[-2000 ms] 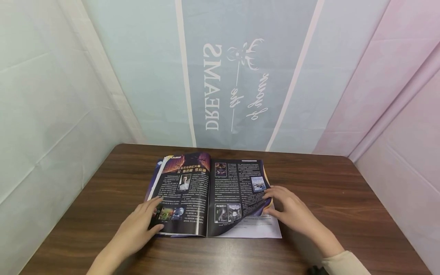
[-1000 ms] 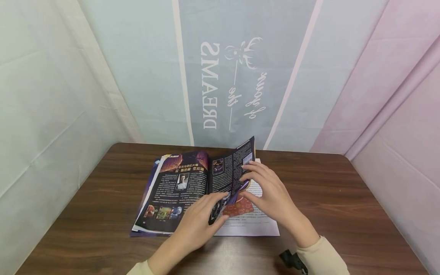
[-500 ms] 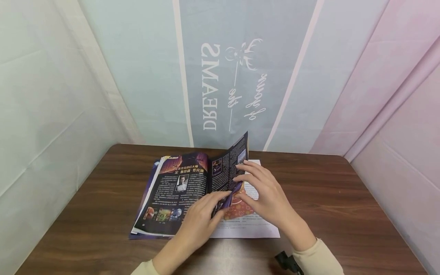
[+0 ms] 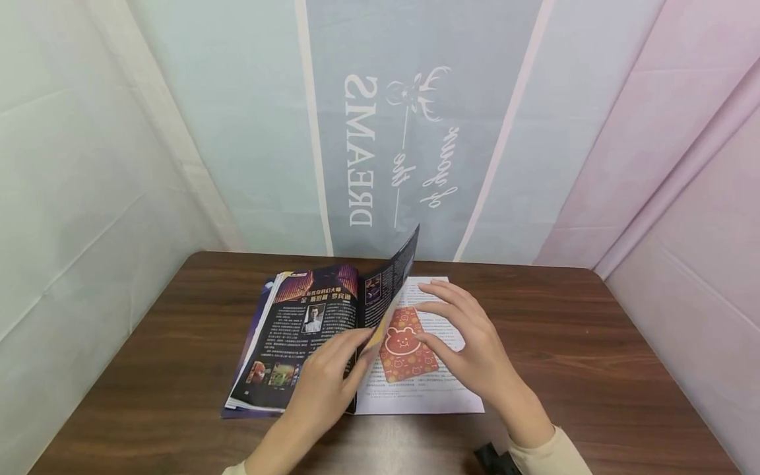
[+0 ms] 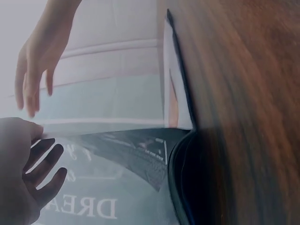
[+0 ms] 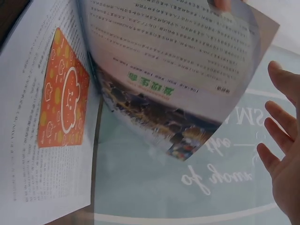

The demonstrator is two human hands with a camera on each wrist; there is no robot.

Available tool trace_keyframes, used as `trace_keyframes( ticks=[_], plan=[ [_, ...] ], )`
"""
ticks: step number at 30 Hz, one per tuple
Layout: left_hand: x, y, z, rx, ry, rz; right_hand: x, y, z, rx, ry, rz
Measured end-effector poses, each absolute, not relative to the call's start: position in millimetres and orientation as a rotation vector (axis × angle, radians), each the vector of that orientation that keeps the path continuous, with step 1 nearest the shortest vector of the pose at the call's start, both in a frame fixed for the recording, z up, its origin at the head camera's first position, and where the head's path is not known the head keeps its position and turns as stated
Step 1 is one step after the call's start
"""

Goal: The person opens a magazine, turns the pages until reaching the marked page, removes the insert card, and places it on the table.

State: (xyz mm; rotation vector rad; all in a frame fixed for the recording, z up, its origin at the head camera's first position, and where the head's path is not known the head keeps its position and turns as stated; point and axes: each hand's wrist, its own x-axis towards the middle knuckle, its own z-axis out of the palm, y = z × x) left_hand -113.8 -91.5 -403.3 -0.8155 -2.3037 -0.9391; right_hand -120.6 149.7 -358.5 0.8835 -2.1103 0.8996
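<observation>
A magazine (image 4: 285, 356) lies open on the table, its left side showing black pages with white text. My left hand (image 4: 326, 379) pinches the edge of a lifted page (image 4: 388, 280) that stands up near the spine; in the right wrist view the underside of this page (image 6: 173, 70) shows print and a picture. On the white page below lies a red-orange card (image 4: 402, 366) with a bear face, also plain in the right wrist view as a patterned card (image 6: 63, 93). My right hand (image 4: 475, 336) hovers over the right page, fingers apart and holding nothing, its thumb overlapping the card.
The dark wood-grain table (image 4: 564, 343) extends around the magazine. A small black object (image 4: 495, 458) sits by the right sleeve at the front. Behind the table hangs a printed cloth (image 4: 392, 145), with pale cloth walls at both sides.
The right-hand page has been raised toward the spine, uncovering the bear card. My left hand has come across from the left page to grip it; my right hand has let it go.
</observation>
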Motion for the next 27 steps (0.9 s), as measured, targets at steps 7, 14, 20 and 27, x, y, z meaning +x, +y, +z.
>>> trace_keyframes(
  ticks=[7,14,20,27],
  plan=[
    [-114,-110,-400,-0.728,-2.328,-0.885,-117,160,-372,0.855,-2.161,0.902],
    [-118,-134,-404,-0.548,-2.423,-0.835,-113,181,-394,0.809,-2.329,0.821],
    [-120,-163,-404,-0.363,-2.622,-0.927,-108,198,-407,0.779,-2.422,0.807],
    [-119,-181,-404,-0.213,-2.776,-1.062,-104,218,-420,0.743,-2.546,0.681]
  ],
)
